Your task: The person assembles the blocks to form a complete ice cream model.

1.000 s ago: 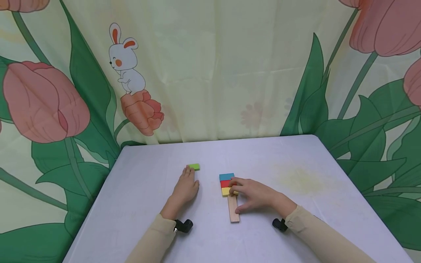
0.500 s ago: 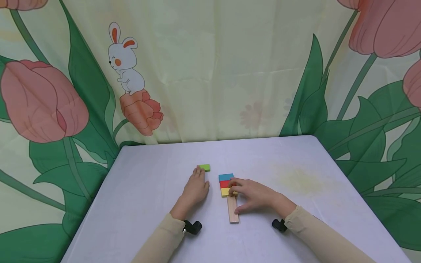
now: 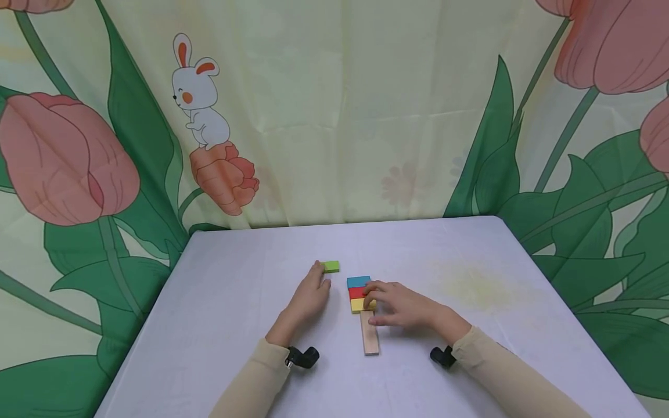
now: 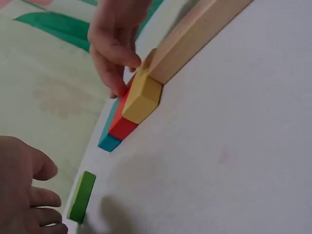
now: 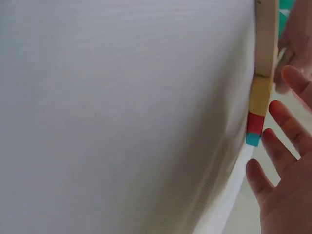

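Observation:
In the head view a green block [image 3: 331,267] lies flat on the white table, and the fingertips of my left hand [image 3: 307,296] are at its left end. The left wrist view shows these fingers extended beside the green block [image 4: 82,197], not wrapped round it. To the right, a blue block [image 3: 358,281], a red block [image 3: 356,293] and a yellow block [image 3: 358,305] lie in a row, with a long plain wooden block [image 3: 370,339] below. My right hand [image 3: 405,303] hovers over the row's right side, fingers spread and loosely bent. It partly hides the red and yellow blocks.
A white cloth covers the table [image 3: 460,371], which has a faint yellowish stain [image 3: 478,287] at right. Behind it hangs a curtain [image 3: 324,116] printed with tulips and a rabbit. Small black cameras [image 3: 303,357] sit at both wrists.
The green block has slid right toward the row, with my left hand moving along with it. My left fingers have since shifted to its left end. My right thumb has moved up over the plain block.

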A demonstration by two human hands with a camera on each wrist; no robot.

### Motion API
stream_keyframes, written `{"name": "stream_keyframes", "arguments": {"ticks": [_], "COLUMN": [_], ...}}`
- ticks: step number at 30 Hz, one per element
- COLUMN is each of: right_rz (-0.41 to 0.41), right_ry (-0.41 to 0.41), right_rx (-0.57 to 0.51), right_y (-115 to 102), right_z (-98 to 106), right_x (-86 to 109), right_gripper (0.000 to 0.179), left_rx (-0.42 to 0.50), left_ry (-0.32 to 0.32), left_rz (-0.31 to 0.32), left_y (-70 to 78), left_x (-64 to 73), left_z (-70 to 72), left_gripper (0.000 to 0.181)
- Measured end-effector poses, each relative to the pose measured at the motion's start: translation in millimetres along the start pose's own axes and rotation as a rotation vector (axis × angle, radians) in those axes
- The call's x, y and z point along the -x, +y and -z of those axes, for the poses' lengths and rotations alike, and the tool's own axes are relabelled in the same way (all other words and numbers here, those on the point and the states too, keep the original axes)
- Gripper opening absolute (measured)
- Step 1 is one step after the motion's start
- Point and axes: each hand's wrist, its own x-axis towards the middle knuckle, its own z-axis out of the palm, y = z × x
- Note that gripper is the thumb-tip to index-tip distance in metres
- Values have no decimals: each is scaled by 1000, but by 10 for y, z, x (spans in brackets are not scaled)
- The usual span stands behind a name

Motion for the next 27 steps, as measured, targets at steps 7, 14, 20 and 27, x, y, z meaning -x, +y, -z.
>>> {"name": "stream_keyframes", "arguments": {"ticks": [7, 14, 20, 27], "right_rz": [-201, -193, -192, -230], "right_ry": [169, 122, 95, 114], "right_rx": [-819, -1685, -1794, -1786], "right_y": [321, 645, 679, 620], "right_z": [190, 316, 293, 265], "right_x": [-47, -28, -105, -272], "right_gripper": [70, 105, 108, 105], "left_rx": [559, 975, 1030, 1082], "left_ry": [66, -39, -145, -232], "left_rz": [184, 241, 188, 205], "left_y": [-123, -187, -131, 16], "left_x": [-214, -314, -313, -308], "left_z": [190, 270, 223, 120], "left_gripper": [54, 54, 55, 55]}}
